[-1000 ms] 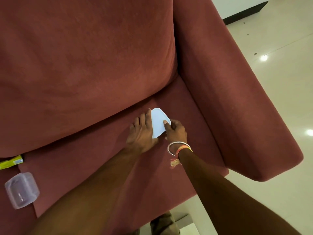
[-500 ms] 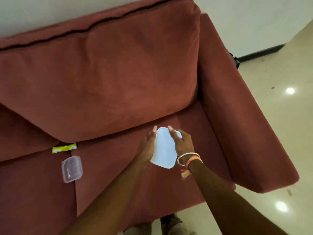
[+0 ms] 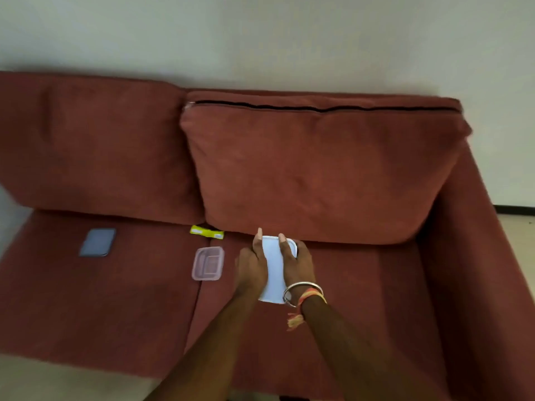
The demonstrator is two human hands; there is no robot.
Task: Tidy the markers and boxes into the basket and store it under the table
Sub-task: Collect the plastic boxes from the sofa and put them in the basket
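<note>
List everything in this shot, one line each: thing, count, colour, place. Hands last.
sofa: 1, red-brown, against the wall.
back cushions: 2, red-brown, leaning on the sofa back.
white box: 1, white, held over the right seat.
clear box: 1, transparent, on the seat left of the hands.
marker: 1, yellow-green, at the foot of the back cushions.
grey-blue box: 1, flat on the left seat.
bangle: 1, silver, right wrist.
left hand: fingers grip the white box's left side.
right hand: fingers grip its right side.
</note>
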